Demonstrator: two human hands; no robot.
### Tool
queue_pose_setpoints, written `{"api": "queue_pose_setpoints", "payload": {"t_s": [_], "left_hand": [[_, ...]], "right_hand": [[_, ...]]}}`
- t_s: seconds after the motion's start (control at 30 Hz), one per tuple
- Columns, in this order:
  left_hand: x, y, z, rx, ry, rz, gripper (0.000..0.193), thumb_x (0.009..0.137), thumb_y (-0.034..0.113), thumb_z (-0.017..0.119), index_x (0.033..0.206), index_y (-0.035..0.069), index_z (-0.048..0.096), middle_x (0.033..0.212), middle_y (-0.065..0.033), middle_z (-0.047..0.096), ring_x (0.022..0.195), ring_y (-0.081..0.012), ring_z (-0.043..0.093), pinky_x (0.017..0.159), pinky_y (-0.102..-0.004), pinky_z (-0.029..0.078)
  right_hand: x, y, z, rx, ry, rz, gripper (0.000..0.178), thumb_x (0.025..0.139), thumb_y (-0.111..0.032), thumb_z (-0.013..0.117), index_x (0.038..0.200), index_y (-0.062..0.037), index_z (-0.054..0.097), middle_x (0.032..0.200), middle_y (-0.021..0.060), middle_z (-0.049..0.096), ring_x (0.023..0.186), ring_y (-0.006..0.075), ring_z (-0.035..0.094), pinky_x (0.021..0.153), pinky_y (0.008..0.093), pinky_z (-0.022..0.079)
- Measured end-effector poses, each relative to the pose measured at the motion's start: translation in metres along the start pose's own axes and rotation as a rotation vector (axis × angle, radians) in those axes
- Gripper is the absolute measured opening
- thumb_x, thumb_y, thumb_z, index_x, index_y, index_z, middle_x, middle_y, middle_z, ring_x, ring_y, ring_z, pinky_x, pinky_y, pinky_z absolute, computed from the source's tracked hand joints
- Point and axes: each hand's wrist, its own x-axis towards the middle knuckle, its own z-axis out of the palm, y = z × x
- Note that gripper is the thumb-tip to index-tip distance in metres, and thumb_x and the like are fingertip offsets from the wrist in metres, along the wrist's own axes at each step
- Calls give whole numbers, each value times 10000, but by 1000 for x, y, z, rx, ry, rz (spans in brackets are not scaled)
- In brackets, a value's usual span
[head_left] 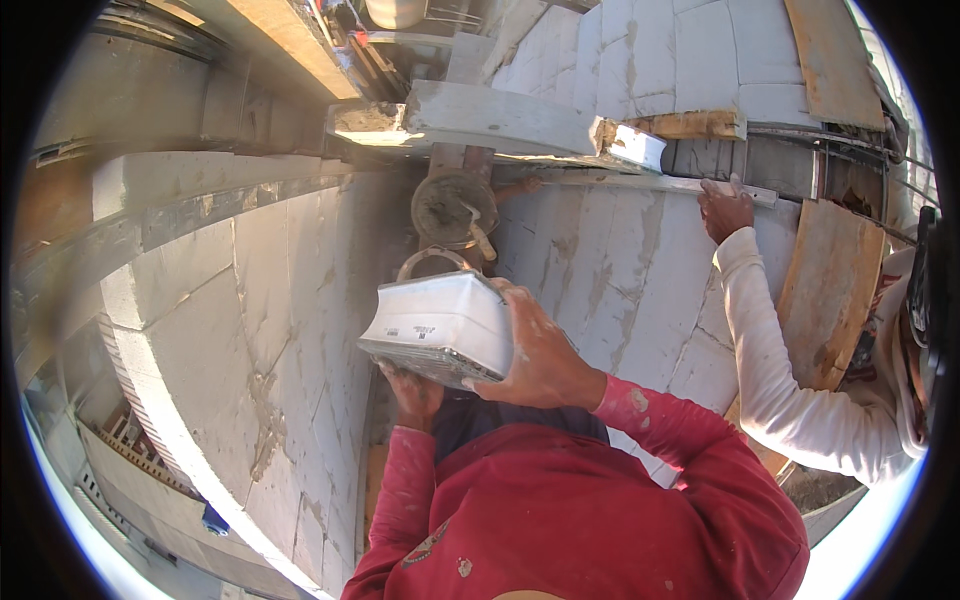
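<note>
A white building block with small dark print on its side and a grey lower face is held tilted in front of my chest. My right hand grips its right side, fingers over the upper corner and thumb low. From below, my left hand supports the near lower edge, its fingers partly hidden by the block. Just beyond stands a bucket of grey mortar, with a trowel resting in it, its handle over the rim. A curved handle shows behind the block; what it belongs to is hidden.
White block walls rise on my left and right. A concrete beam crosses ahead. At right, a co-worker in a white sleeve has a hand on a long straight bar. Wooden boards lean beside that person.
</note>
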Motion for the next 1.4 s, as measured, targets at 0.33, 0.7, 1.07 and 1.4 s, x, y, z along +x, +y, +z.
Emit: {"api": "queue_pose_setpoints", "payload": {"t_s": [0.33, 0.7, 1.07, 1.4], "left_hand": [[10, 8, 21, -50, -51, 18, 859, 974, 701, 514, 1609, 168, 287, 1594, -81, 408, 1443, -299, 421, 1187, -504, 371], [64, 22, 57, 49, -33, 193, 606, 1098, 474, 436, 1575, 118, 322, 1537, -97, 446, 1377, -246, 479, 1124, -429, 442], [40, -3, -38, 421, 218, 95, 579, 1116, 459, 409, 1544, 70, 412, 1250, -101, 667, 1048, -169, 664, 942, -336, 522], [126, 19, 7, 392, 5, 176, 484, 1088, 252, 532, 1504, 21, 449, 1325, -131, 620, 1157, -204, 654, 1066, -363, 497]], "right_hand": [[17, -32, -27, -76, 27, -77, 1175, 708, -408, 888, 1537, 74, 208, 1505, 300, 365, 1420, 447, 403, 1160, 488, 382], [99, -68, -64, -262, 101, -270, 1172, 744, -498, 843, 1521, 128, 229, 1490, 349, 402, 1410, 468, 429, 1162, 474, 387], [220, -106, -90, -624, 108, -418, 1206, 761, -551, 814, 1575, 94, 202, 1582, 293, 368, 1455, 383, 416, 1195, 392, 368], [300, -108, -77, -630, 20, -437, 1288, 764, -639, 761, 1562, 166, 150, 1635, 325, 254, 1525, 396, 302, 1239, 407, 289]]}}
